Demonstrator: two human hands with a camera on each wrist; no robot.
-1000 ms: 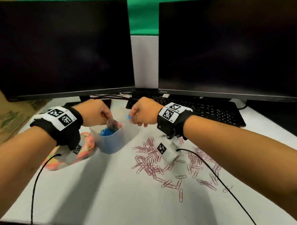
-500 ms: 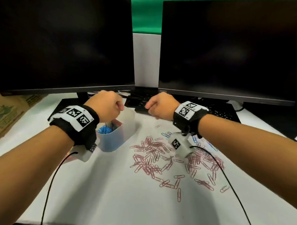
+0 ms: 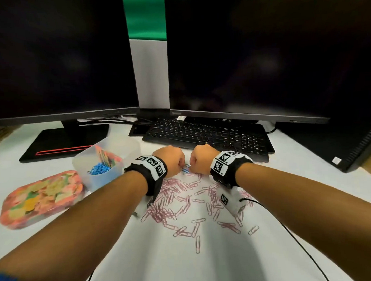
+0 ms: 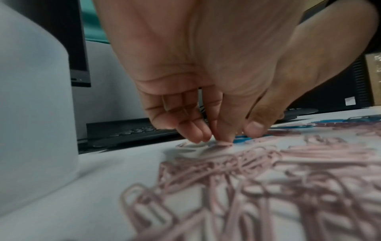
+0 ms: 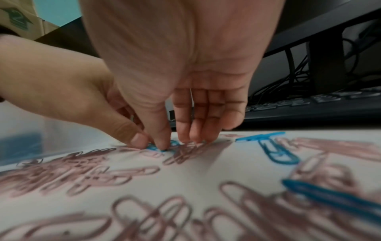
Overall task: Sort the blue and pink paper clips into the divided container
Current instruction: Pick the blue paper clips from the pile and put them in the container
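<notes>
Both hands are down on the counter at the far edge of the clip scatter, knuckles almost touching. The left hand has its fingers bunched and curled downward; thumb and forefinger tips press at a blue paper clip lying flat on the surface. The right hand is likewise curled, its thumb and forefinger closing on a blue paper clip directly beside the left thumb. Whether the two hands work the same clip or neighbouring ones cannot be told, and neither clip is yet lifted clear — the pinches look still in the making.

The fingertip approach from above appears forced by the clips lying flat against the counter, where only an edge gives purchase.

Pink paper clips cover the counter near and to the right of the hands in a loose, partly linked spread. A few more blue clips lie among them on the right side.

The divided container, translucent, stands just left of the left wrist. Its near compartment holds a heap of blue clips; the compartment behind shows mixed colours, contents unclear. No pink clips are evidently sorted — judged, the blue pass is nearing its end and the pink lot remains.

Beyond: a patterned lid at near left, a keyboard just past the hands, two dark monitors.
</notes>
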